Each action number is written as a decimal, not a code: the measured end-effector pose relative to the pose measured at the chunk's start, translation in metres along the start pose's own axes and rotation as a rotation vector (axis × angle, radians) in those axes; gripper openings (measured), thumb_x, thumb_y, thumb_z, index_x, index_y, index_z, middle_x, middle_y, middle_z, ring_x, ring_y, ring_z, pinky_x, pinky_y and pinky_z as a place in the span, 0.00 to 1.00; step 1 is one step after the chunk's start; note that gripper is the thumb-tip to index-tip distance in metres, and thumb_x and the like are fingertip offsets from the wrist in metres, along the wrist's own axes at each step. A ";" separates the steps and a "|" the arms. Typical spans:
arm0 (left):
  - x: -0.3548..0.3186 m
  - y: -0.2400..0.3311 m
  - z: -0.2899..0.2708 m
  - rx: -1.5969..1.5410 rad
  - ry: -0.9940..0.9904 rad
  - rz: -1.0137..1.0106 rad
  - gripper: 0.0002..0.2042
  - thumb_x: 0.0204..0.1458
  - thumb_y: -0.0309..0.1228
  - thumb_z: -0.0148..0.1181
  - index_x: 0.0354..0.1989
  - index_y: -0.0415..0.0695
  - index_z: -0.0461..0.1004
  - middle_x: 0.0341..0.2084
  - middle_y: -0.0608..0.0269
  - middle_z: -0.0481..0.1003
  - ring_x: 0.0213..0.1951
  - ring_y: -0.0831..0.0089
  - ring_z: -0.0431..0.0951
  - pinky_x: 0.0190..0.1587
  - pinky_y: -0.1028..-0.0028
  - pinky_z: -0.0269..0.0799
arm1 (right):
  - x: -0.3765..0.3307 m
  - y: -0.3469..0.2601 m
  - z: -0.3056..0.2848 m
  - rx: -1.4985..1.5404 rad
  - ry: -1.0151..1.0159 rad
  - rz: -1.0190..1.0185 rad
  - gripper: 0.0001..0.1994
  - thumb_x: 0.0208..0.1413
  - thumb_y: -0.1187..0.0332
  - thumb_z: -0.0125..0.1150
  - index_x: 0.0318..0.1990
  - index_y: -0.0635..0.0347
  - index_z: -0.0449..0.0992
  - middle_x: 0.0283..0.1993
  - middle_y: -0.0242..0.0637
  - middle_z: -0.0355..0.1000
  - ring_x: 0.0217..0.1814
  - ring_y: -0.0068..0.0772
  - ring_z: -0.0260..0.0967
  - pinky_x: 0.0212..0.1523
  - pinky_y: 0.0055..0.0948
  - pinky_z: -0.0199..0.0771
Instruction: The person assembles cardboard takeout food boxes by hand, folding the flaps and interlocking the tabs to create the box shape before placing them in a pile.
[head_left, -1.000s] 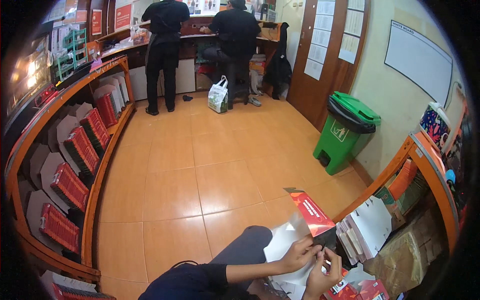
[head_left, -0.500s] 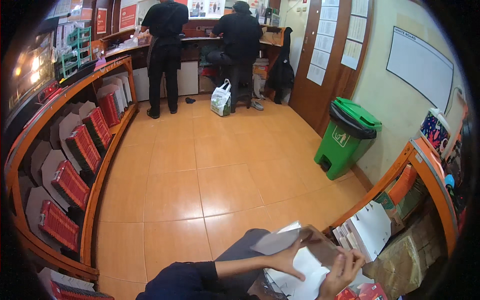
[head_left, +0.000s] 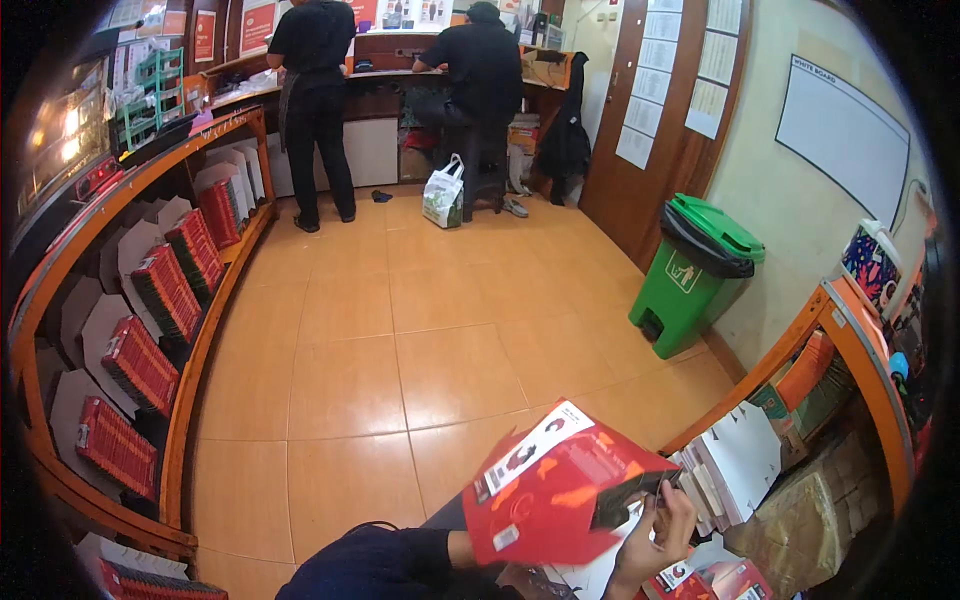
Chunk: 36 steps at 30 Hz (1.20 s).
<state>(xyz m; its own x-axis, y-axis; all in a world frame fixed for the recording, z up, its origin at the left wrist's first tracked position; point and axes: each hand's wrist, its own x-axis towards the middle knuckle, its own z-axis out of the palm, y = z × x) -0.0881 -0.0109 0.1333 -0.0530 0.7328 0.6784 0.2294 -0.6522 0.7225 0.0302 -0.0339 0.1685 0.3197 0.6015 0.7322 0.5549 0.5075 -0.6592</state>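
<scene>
A red printed cardboard piece point(head_left: 555, 478), with a white strip, orange shapes and folded flaps, is held up over my lap at the bottom. My right hand point(head_left: 660, 540) has its fingers closed on the right edge, beside a dark opening or inner face. Only the wrist of my left hand point(head_left: 461, 549) shows; its fingers are hidden behind the cardboard. White sheets or card point(head_left: 592, 577) lie beneath it, partly covered. More red printed pieces point(head_left: 728, 578) lie just right of my right hand.
A rack point(head_left: 180, 430) of red packs in cartons runs along the left. At right are a green bin point(head_left: 690, 285), white boxes point(head_left: 738, 462), a plastic-wrapped bundle point(head_left: 800, 525) and an orange-framed shelf point(head_left: 868, 375). Two people are at the far counter point(head_left: 390, 72).
The cardboard has turned: its pale inner side showed before, and now its red printed face does. My left hand has gone behind it. The standing person at the counter has shifted.
</scene>
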 end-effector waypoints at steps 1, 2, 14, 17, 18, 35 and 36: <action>-0.005 -0.016 0.023 -0.192 0.071 -0.042 0.18 0.58 0.31 0.59 0.55 0.39 0.68 0.47 0.56 0.74 0.50 0.71 0.72 0.50 0.71 0.69 | 0.001 0.000 -0.004 -0.100 -0.067 -0.118 0.13 0.48 0.85 0.62 0.43 0.67 0.79 0.36 0.38 0.70 0.34 0.30 0.72 0.31 0.23 0.72; -0.013 -0.033 0.039 -0.384 0.143 -0.083 0.18 0.58 0.32 0.59 0.55 0.39 0.68 0.46 0.56 0.74 0.50 0.71 0.73 0.50 0.71 0.69 | 0.002 0.003 -0.011 -0.200 -0.133 -0.237 0.12 0.47 0.85 0.63 0.41 0.66 0.80 0.34 0.38 0.70 0.33 0.31 0.71 0.30 0.24 0.71; -0.008 -0.013 0.040 -0.651 -0.149 -0.326 0.11 0.62 0.31 0.54 0.35 0.33 0.71 0.27 0.62 0.70 0.34 0.76 0.75 0.34 0.74 0.74 | -0.009 0.008 -0.009 -0.198 -0.082 -0.027 0.09 0.51 0.80 0.62 0.41 0.66 0.80 0.35 0.42 0.75 0.32 0.32 0.74 0.29 0.25 0.76; -0.017 -0.026 0.030 -0.380 -0.456 -0.211 0.05 0.55 0.23 0.57 0.34 0.33 0.70 0.28 0.52 0.71 0.33 0.65 0.76 0.31 0.68 0.71 | 0.012 -0.016 -0.013 -0.334 -0.107 -0.189 0.13 0.55 0.76 0.59 0.48 0.67 0.76 0.42 0.47 0.74 0.39 0.39 0.74 0.36 0.32 0.75; -0.023 -0.027 0.026 -0.334 -0.542 -0.105 0.05 0.53 0.21 0.57 0.34 0.33 0.70 0.29 0.50 0.71 0.33 0.61 0.76 0.32 0.67 0.71 | 0.024 -0.021 -0.011 -0.469 -0.064 -0.286 0.14 0.55 0.75 0.58 0.49 0.67 0.76 0.43 0.48 0.73 0.39 0.41 0.73 0.37 0.33 0.74; -0.049 -0.062 0.043 -0.052 -0.405 -0.069 0.14 0.60 0.34 0.49 0.51 0.42 0.71 0.42 0.57 0.76 0.44 0.66 0.77 0.47 0.69 0.73 | 0.007 0.042 -0.033 -0.413 -0.285 -0.542 0.10 0.48 0.75 0.65 0.40 0.62 0.80 0.27 0.40 0.71 0.26 0.39 0.69 0.23 0.33 0.65; -0.050 -0.061 0.044 -0.174 -0.493 -0.233 0.15 0.61 0.36 0.47 0.52 0.42 0.70 0.43 0.58 0.75 0.45 0.69 0.76 0.49 0.70 0.73 | 0.004 0.047 -0.030 -0.387 -0.261 -0.514 0.09 0.47 0.76 0.63 0.38 0.63 0.79 0.27 0.41 0.70 0.26 0.39 0.69 0.24 0.33 0.66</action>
<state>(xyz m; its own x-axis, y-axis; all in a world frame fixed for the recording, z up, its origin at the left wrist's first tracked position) -0.0563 0.0012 0.0496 0.3859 0.8376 0.3867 0.1001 -0.4547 0.8850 0.0803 -0.0260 0.1460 -0.2257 0.4970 0.8379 0.8360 0.5404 -0.0953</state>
